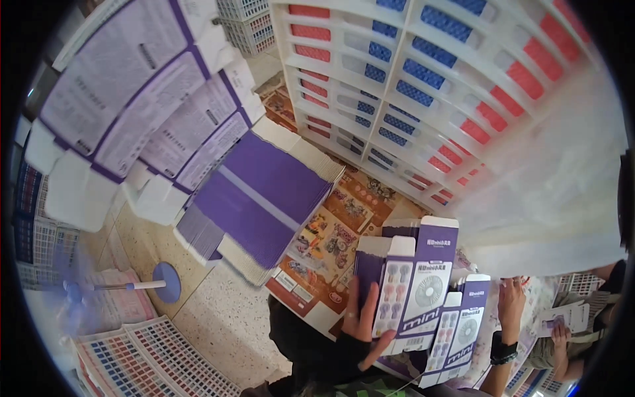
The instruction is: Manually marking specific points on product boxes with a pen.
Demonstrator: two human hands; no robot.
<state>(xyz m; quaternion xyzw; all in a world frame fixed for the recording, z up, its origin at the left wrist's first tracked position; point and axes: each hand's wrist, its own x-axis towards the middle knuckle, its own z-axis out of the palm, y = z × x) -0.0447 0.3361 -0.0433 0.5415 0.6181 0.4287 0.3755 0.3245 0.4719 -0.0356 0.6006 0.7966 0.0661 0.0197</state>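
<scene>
My left hand [360, 321], coming out of a black sleeve, grips the side of a purple and white fan box [395, 291], its thumb across the lower front. The box stands upright with a white fan pictured on it. Close beside it is another fan box [458, 331] of the same print, tilted a little. Past that second box is my right hand [511, 308], with a black band on the wrist. Its fingers look curled together at the top; what is between them is too small to make out.
A stack of flat purple cartons [264, 178] lies on a brown printed cardboard [337, 231]. Printed carton sheets [132, 86] lean at upper left. A white crate [390, 99] with red and blue contents rises behind. At right another person's hand [561, 331] holds a white card.
</scene>
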